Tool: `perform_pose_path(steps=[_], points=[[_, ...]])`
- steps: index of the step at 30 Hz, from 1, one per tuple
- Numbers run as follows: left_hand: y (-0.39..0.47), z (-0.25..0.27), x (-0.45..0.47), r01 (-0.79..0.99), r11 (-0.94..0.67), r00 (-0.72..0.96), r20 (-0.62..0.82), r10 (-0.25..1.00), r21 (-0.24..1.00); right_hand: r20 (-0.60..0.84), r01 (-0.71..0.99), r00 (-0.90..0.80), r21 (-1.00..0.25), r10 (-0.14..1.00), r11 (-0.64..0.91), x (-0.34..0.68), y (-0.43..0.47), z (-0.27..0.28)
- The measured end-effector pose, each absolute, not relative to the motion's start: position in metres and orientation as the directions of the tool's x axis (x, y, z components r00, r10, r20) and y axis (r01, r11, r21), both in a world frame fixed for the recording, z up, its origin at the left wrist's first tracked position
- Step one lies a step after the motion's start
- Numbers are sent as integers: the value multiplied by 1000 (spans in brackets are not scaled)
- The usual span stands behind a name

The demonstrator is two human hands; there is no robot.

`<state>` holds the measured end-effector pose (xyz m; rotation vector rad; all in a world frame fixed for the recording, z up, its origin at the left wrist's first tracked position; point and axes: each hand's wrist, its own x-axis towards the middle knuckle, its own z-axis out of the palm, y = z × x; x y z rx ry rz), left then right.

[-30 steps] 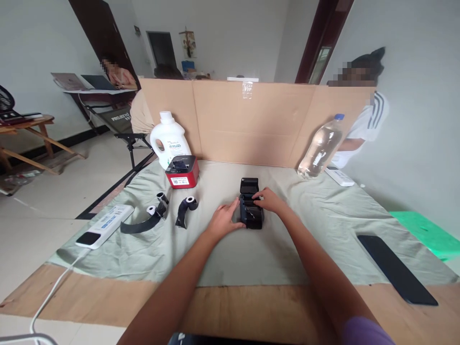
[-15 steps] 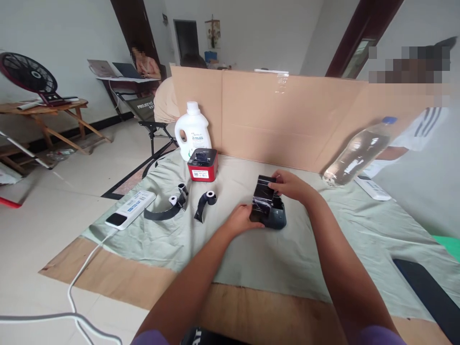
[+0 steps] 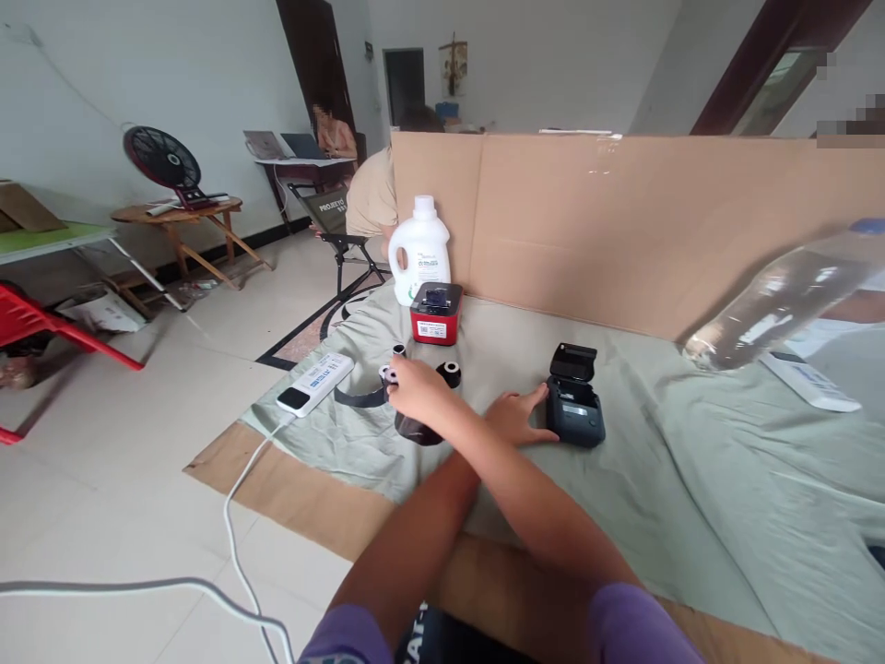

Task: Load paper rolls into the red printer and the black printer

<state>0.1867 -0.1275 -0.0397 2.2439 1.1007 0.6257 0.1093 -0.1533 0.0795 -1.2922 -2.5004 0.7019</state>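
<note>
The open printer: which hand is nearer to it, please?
Left. The left hand touches the side of the open printer; the right hand is farther away, at the rolls.

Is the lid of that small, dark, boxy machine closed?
No, the black rectangular lid stands tipped up at the back of the machine.
</note>
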Motion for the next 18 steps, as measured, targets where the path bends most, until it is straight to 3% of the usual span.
perform_pose_path(steps=[3,6,10,13,16,18], points=[[-129,-38,186,524,-536,563,203,801,662,-50,765,-616,-278,786,581,93,-166,59],[-131,-37,186,518,-551,571,215,792,655,7,767,-631,-147,776,625,91,-170,48],[-131,-34,187,523,-544,568,208,797,656,110,780,-597,-155,795,607,97,-154,58],[-126,-35,189,560,-484,564,118,817,673,178,799,-540,-197,823,568,106,-129,72],[-120,-44,192,585,-424,560,34,828,691,131,834,-469,-259,873,487,124,-102,78],[-119,-52,192,554,-430,552,72,831,713,76,857,-420,-296,904,423,142,-87,75]])
